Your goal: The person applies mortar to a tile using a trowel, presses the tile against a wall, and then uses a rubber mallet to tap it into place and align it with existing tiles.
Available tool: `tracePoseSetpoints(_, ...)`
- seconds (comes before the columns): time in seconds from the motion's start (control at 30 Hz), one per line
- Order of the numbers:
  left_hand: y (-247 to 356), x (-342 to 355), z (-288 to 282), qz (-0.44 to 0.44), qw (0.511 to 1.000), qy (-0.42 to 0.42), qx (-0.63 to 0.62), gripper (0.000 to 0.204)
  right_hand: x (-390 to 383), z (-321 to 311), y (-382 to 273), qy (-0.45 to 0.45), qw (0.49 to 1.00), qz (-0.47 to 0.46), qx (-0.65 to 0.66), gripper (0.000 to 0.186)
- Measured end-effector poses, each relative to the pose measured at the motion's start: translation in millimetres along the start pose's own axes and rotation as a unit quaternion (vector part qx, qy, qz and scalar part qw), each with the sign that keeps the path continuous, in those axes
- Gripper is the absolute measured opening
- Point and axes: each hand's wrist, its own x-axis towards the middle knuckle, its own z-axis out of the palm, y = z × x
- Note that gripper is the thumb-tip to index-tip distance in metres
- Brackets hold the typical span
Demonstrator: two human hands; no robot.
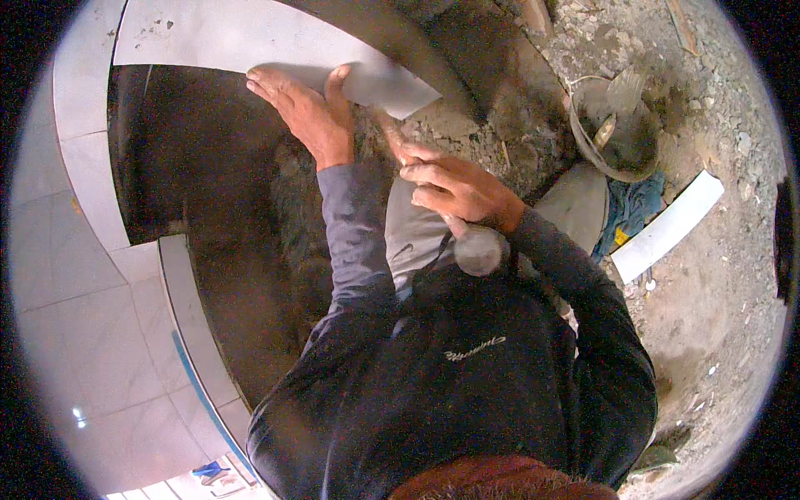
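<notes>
A long white tile strip [225,33] lies along the top of a low ledge at the far left. My left hand [304,112] rests on its near edge, thumb and fingers spread apart. To the right of it, my right hand [467,187] is wrapped round the handle of what looks like a mallet. The mallet's round grey head [479,251] hangs close to my body. Its handle end points up toward the right end of the strip; whether the two touch, I cannot tell.
Right of my knees stands a bucket [583,137] with a tool inside. A loose white tile piece [671,225] lies on rubble beside a blue cloth [631,208]. Pale floor tiles [92,317] spread at the left, past a dark recess [225,217] edged by white tiles.
</notes>
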Motion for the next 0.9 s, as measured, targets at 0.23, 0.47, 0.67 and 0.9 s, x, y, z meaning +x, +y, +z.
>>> tracePoseSetpoints(0.23,2,-1,-6,0.003,1.0,0.003,0.008,0.117,6,-17,12,-0.057,0.991,-0.057,-0.105,0.027)
tracePoseSetpoints(0.47,-2,1,-2,0.027,0.998,-0.002,0.052,0.12,-8,-10,-5,0.049,0.995,0.071,0.047,0.017)
tracePoseSetpoints(0.67,4,5,-4,0.015,0.999,-0.011,0.044,0.123,-1,-9,17,0.031,0.999,-0.041,-0.003,0.012)
tracePoseSetpoints(0.9,-1,3,-3,0.024,0.998,0.024,0.061,0.123,-6,-4,25,0.093,0.99,0.058,0.088,0.017)
